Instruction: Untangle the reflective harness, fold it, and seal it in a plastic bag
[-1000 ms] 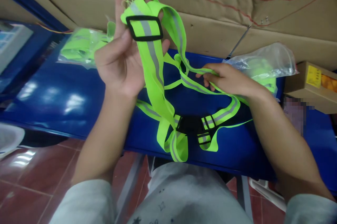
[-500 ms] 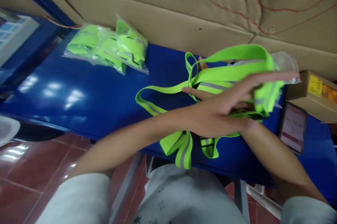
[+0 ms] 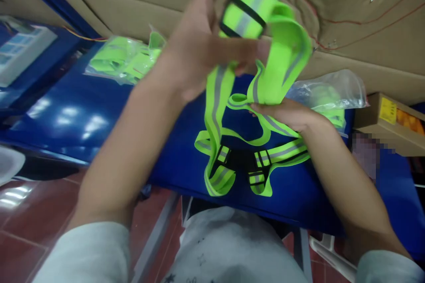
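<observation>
1. Lifted to 12 o'clock by the left hand (image 3: 202,48), closed round the harness (image 3: 215,97) beside its slider (image 3: 242,15); probably to let the loops hang untangled.
2. Held at 3 o'clock by the right hand (image 3: 285,114), fingers curled over one band, probably steadying it.
3. Runs 12 to 6 o'clock, buckle (image 3: 241,159) end resting on the desk (image 3: 83,114).

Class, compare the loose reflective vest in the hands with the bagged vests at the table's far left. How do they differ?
The loose vest is unwrapped; the bagged vests sit in clear plastic. The loose vest hangs spread out between the left hand and right hand; the bagged vests lie folded on the blue table. Both are neon green.
</observation>
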A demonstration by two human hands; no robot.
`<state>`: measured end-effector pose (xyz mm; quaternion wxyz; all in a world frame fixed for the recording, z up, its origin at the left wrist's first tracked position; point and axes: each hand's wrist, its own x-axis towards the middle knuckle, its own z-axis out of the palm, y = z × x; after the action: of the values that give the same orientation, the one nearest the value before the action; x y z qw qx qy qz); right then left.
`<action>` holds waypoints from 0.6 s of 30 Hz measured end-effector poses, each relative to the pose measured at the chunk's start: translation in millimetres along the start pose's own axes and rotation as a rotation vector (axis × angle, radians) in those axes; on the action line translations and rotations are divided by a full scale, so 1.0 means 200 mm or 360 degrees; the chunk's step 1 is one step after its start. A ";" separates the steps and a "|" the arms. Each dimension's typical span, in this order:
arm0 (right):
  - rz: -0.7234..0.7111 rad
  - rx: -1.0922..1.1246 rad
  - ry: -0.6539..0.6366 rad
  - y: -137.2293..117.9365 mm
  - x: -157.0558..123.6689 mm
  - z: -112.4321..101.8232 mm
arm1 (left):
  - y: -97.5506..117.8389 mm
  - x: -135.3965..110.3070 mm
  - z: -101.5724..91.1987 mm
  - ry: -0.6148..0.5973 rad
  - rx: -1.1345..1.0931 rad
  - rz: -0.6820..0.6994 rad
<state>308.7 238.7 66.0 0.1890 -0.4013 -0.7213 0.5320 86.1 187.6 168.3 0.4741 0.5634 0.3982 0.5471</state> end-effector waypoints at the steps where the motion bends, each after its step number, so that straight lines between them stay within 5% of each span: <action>1: 0.0057 0.0028 -0.0088 -0.01 -0.01 0.00 | 0.00 0.04 -0.06 0.0049 -0.0009 0.0028; 5: 0.0007 0.0095 -0.0236 -0.06 -0.03 -0.03 | -0.08 0.19 -0.25 0.0294 0.0249 -0.0219; 10: 0.0248 -0.0103 -0.0242 -0.09 -0.04 -0.06 | -0.31 0.22 -0.40 0.0175 0.0841 -0.0643; 15: 0.0167 -0.0683 0.0097 -0.02 0.03 -0.09 | -0.50 0.19 -0.47 0.0145 0.1153 -0.0788; 18: 0.0152 -0.1001 0.0248 0.02 0.06 -0.09 | -0.54 0.17 -0.47 0.0169 0.1455 -0.0664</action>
<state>315.6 258.9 67.1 0.0851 -0.5129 -0.8139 0.2591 2.8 255.7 68.2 0.2571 0.5933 0.7247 0.2383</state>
